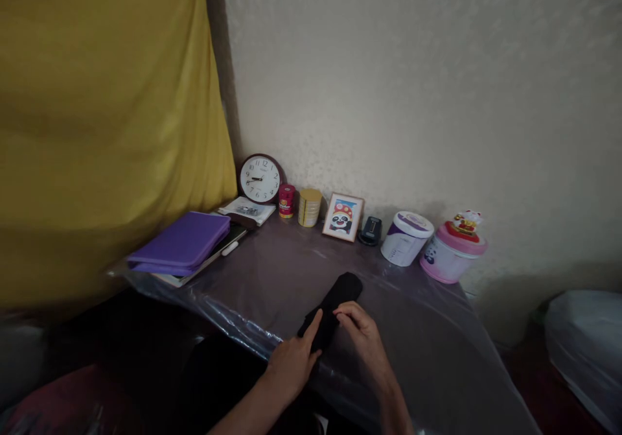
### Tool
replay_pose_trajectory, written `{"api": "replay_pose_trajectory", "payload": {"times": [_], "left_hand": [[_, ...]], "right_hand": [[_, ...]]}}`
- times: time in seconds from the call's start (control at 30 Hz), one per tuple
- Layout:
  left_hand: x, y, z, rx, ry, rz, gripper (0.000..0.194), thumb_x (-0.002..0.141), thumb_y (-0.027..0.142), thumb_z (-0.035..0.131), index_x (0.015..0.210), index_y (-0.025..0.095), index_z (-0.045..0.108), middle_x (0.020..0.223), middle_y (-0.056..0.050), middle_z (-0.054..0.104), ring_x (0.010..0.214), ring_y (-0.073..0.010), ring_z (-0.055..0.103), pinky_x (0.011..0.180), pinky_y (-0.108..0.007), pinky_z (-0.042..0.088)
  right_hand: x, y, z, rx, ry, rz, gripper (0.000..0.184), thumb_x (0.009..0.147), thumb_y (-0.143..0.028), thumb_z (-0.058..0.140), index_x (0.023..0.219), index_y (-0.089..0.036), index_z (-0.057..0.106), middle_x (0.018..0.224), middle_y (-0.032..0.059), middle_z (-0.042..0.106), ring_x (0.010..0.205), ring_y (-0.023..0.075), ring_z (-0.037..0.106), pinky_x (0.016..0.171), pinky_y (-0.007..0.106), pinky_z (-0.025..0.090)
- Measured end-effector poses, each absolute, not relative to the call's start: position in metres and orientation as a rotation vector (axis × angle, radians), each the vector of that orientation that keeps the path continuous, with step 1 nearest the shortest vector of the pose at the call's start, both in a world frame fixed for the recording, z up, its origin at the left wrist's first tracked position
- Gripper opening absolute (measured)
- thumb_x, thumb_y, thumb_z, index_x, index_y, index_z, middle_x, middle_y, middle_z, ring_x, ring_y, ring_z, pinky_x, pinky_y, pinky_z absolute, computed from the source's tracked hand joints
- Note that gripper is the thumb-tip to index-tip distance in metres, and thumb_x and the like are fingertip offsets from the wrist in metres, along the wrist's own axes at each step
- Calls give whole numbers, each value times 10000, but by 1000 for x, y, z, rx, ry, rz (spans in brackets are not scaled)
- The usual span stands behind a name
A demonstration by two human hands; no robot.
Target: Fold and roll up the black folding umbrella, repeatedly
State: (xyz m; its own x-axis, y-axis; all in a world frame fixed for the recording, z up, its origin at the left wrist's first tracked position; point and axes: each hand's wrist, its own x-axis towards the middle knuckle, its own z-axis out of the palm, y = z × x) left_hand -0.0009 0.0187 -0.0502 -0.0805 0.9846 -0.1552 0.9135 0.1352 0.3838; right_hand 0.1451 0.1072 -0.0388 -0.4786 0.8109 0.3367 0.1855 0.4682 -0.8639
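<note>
A long, soft-looking black bundle (346, 287), like folded cloth, lies slanted near the front edge of the table. My left hand (293, 360) is closed over its near end, with the index finger stretched along the top and the thumb on the side towards me. Over the bundle's right side, my right hand (362, 332) is bent into a pinch, fingertips together against the black fabric. Whatever lies between those fingertips is too small to make out. The bundle's near end is partly hidden by my left hand.
Plastic film covers the table (413, 331). Purple folders (182, 240) lie at the left near a wall clock (261, 178). Along the wall stand a red can (286, 201), a yellow tin (309, 208), a panda picture frame (343, 217), a dark hole punch (370, 231), a white-purple tub (406, 239) and a pink tub (451, 253).
</note>
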Motion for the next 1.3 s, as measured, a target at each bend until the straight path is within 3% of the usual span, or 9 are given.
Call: {"api": "replay_pose_trajectory", "payload": {"times": [0.17, 0.4, 0.83, 1.0, 1.13, 1.3], "left_hand": [[2, 19, -48, 1862, 2078, 167, 672, 859, 286, 435, 1388, 325, 23, 925, -63, 689, 834, -226, 656, 701, -320, 494], [4, 18, -49, 1882, 2117, 131, 671, 859, 289, 437, 1386, 334, 24, 897, -65, 684, 800, -228, 660, 686, -324, 503], [1, 16, -53, 1870, 2084, 187, 699, 844, 281, 442, 1392, 306, 8, 954, -77, 666, 863, -222, 642, 742, -322, 475], [-1, 15, -58, 1870, 2057, 235, 711, 842, 288, 428, 1394, 285, -19, 965, -73, 672, 869, -230, 639, 747, -332, 464], [-5, 13, -54, 1827, 2032, 254, 706, 842, 317, 416, 1396, 278, -19, 1000, -67, 663, 902, -229, 626, 767, -324, 449], [-17, -2, -51, 1754, 1927, 391, 741, 835, 324, 407, 1389, 284, -82, 1206, -54, 553, 1020, -188, 569, 841, -279, 419]], "right_hand": [[139, 121, -37, -788, -2109, 860, 187, 858, -330, 457, 837, -245, 622, 974, 25, 610, 955, 167, 535, 872, 307, 396], [137, 128, -36, -946, -2229, 830, 219, 878, -342, 387, 860, -255, 586, 839, -3, 614, 803, 153, 559, 772, 283, 423], [124, 138, -45, -1085, -2164, 576, 61, 780, -269, 527, 794, -236, 577, 743, -6, 529, 642, 139, 507, 608, 264, 420], [121, 125, -40, -971, -2166, 445, 183, 855, -288, 459, 731, -219, 574, 800, 22, 573, 785, 164, 525, 766, 317, 403], [123, 126, -44, -854, -2150, 561, 211, 866, -296, 446, 791, -228, 631, 877, 35, 623, 863, 178, 539, 821, 342, 401], [151, 143, -56, -1060, -1627, 866, 256, 809, -406, 508, 885, -205, 649, 923, 60, 655, 893, 207, 587, 830, 373, 444]]}}
